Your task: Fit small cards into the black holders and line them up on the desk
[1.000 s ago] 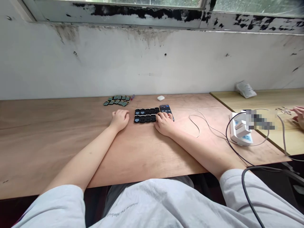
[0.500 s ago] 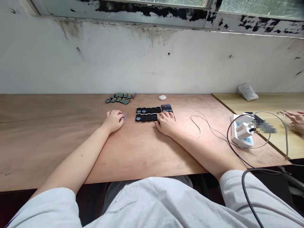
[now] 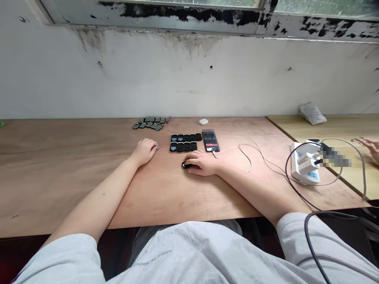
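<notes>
Two rows of small black square frames [image 3: 185,142] lie side by side on the wooden table [image 3: 74,165]. My right hand [image 3: 200,163] rests just in front of them, its fingers curled round one small black frame [image 3: 186,165]. My left hand [image 3: 145,152] lies to the left of the rows, fingers curled, with a small bluish piece [image 3: 158,148] showing at its fingertips. A loose group of green square chips [image 3: 149,124] sits farther back on the left. A phone [image 3: 211,141] lies right of the rows.
A white earbud case [image 3: 203,121] sits near the wall. A thin white cable [image 3: 251,156] runs from the phone. A white power strip [image 3: 306,168] with plugs stands at the right, by a lighter table [image 3: 340,126] where another person's hand [image 3: 372,146] works. A black cable [image 3: 310,236] crosses my right sleeve.
My right hand has drawn back from the phone and the rows toward me, now closed on one black frame. My left hand stays left of the rows with the small bluish piece.
</notes>
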{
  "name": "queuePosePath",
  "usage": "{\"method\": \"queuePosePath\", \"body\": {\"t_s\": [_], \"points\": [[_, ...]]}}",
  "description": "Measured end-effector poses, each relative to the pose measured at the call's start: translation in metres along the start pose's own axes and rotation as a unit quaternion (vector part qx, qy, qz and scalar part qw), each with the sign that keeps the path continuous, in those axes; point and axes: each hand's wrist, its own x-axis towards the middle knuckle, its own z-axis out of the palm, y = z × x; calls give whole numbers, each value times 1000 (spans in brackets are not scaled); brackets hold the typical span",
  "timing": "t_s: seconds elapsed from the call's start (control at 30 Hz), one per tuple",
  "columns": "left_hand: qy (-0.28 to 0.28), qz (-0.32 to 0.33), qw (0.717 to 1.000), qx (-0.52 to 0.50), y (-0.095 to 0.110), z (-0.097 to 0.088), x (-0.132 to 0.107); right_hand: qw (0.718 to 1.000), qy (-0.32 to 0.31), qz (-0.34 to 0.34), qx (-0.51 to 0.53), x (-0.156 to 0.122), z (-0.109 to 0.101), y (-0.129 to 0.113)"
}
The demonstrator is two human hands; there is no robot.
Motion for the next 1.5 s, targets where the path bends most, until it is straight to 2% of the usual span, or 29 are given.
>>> {"method": "queuePosePath", "body": {"t_s": [0.13, 0.2, 0.27, 0.33, 0.43, 0.53, 1.1, 1.3, 1.5], "points": [[63, 17, 998, -23, 8, 0, 2, 1000, 2, 12, 3, 0, 1, 2], [98, 26, 993, -56, 23, 1, 2, 1000, 3, 22, -7, 0, 4, 4], [109, 46, 988, -98, 45, 3, 1, 999, 5, 34, -19, 0, 7, 6], [76, 96, 985, -122, 70, 7, 0, 999, 8, 41, -25, 0, 9, 7], [-10, 178, 973, -146, 102, 14, 0, 998, 11, 53, -14, 0, 9, 8], [-51, 211, 963, -160, 116, 17, 1, 996, 15, 81, 15, 1, 6, 6], [-96, 261, 956, -96, 113, 4, -7, 993, 4, 116, 28, 3, 3, 4], [-116, 241, 958, -98, 112, 3, -9, 993, 4, 119, 22, 3, 3, 6], [-105, 236, 961, -97, 109, 8, -9, 993, 11, 116, 22, 3, 4, 7]]}}
